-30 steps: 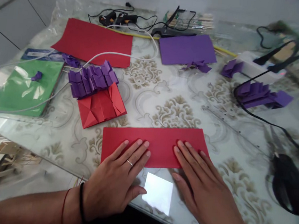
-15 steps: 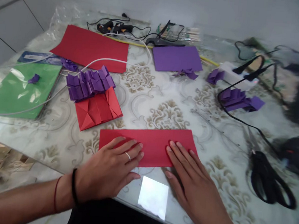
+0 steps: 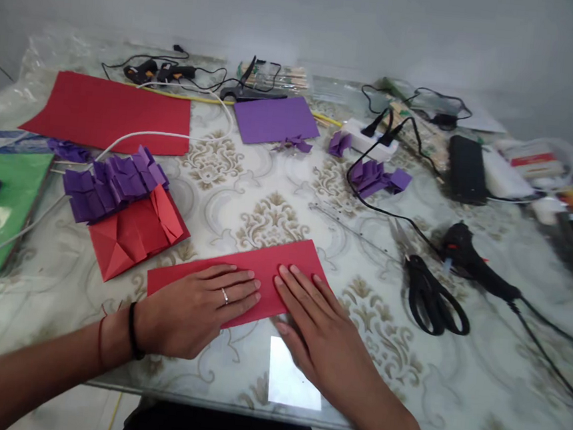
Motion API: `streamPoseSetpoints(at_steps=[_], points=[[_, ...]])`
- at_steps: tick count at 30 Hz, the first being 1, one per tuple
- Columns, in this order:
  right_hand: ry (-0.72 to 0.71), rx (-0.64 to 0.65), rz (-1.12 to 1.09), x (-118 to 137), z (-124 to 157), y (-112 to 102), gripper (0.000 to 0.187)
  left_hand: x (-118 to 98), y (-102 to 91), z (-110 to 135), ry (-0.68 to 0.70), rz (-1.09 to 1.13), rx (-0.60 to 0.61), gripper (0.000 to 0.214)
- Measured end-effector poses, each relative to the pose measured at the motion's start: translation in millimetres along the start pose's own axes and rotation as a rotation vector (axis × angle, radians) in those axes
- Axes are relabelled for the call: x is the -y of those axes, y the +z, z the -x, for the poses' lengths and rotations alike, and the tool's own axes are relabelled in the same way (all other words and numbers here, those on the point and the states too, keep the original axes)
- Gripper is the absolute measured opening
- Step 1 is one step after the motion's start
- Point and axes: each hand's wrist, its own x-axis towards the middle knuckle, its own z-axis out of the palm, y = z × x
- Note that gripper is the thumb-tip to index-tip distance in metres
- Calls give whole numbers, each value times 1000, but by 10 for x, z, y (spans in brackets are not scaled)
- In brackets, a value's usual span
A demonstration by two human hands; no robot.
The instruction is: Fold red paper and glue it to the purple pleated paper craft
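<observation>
A red strip of paper lies flat near the table's front edge, apparently folded lengthwise. My left hand rests on its left part, fingers stretched out flat, a ring on one finger. On the right part lies my right hand, fingers straight and pressed down on the paper. Up and left of my left hand sits a folded red paper piece, with a row of pleated purple paper pieces along its upper edge.
Black scissors and a black glue gun lie to the right. Behind are red sheets, purple paper, a white power strip with cables and a black phone. Green paper lies at left.
The view has swung right, so the things on the table appear further left and more of the right side shows. Both hands stay flat on the red paper; my left thumb is now tucked from view.
</observation>
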Motion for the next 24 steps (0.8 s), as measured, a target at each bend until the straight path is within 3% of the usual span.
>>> streamPoseSetpoints(at_steps=[10,19,24], points=[[32,14,-35,42,-51,-64,50,41,-44,-89,33,12,-9,53],[206,-232,-60,227,-158,-165,30,20,-51,-95,24,27,14,60],[251,-190,-81,234,-120,-157,29,24,-83,-124,32,37,-2,57]])
